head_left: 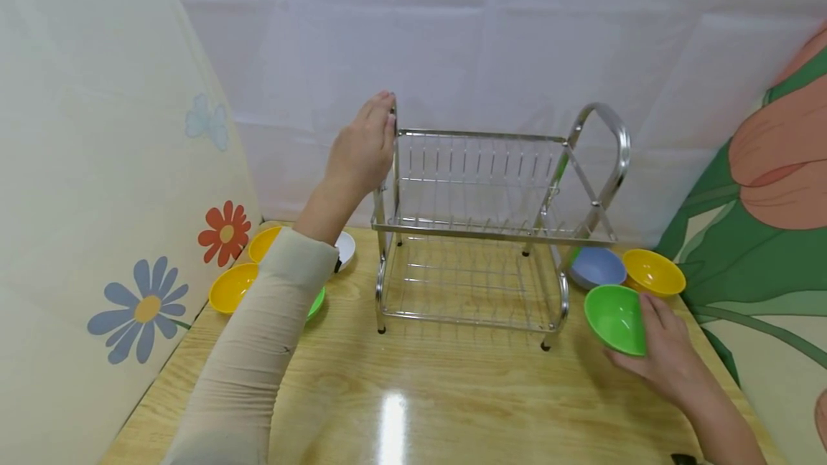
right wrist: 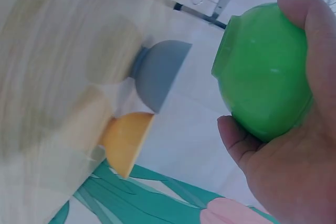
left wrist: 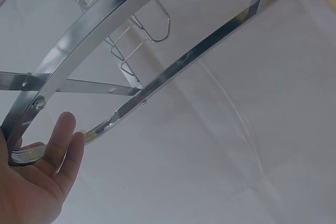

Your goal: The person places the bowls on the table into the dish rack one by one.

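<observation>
A two-tier metal dish rack (head_left: 478,235) stands on the wooden table. My left hand (head_left: 363,146) holds the top of its left side frame; in the left wrist view the hand (left wrist: 39,182) has its fingers around the curved flat bar (left wrist: 68,59). At the rack's right, my right hand (head_left: 668,346) grips a green bowl (head_left: 614,318) by its right side, above the table. From the right wrist, the green bowl (right wrist: 268,72) shows its outside and foot, with thumb and fingers on opposite sides of it.
Behind the green bowl a blue bowl (head_left: 597,268) and a yellow bowl (head_left: 652,271) sit on the table (head_left: 478,393). Left of the rack are two yellow bowls (head_left: 232,288), a white bowl (head_left: 347,250) and a green piece (head_left: 316,303), partly hidden by my left sleeve (head_left: 258,350).
</observation>
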The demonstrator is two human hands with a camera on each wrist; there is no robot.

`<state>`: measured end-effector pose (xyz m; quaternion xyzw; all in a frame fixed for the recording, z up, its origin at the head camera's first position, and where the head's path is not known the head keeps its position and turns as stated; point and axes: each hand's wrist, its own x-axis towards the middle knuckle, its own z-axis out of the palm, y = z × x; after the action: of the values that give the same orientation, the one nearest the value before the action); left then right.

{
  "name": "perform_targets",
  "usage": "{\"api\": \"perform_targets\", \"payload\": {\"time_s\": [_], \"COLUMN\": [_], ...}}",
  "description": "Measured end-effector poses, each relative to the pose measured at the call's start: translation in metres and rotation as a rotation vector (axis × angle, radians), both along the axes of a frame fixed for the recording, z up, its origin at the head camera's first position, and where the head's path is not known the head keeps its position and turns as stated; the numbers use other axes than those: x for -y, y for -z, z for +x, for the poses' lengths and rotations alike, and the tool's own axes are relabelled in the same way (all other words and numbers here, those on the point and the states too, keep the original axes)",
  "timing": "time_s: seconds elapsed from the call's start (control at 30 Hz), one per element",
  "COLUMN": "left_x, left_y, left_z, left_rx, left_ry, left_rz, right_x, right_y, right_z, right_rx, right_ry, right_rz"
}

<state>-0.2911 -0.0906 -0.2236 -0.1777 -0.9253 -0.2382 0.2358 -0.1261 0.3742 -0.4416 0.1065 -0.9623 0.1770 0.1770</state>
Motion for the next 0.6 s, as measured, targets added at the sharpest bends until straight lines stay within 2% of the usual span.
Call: {"api": "perform_targets", "payload": {"time_s": [0.33, 0.6], "left_x": [0.0, 0.0], "left_y": [0.002, 0.003], "left_z": [-0.003, -0.003], "left_rx": [0.0, -0.002], "left_ry": [-0.004, -0.005], "left_rz": [0.003, 0.01], "right_x": [0.014, 0.028], "right_y": [-0.013, -0.024], "right_z": [0.009, 0.015], "right_rx": [-0.064, -0.031], "right_ry": [-0.031, -0.04], "right_rz": [-0.012, -0.022]}}
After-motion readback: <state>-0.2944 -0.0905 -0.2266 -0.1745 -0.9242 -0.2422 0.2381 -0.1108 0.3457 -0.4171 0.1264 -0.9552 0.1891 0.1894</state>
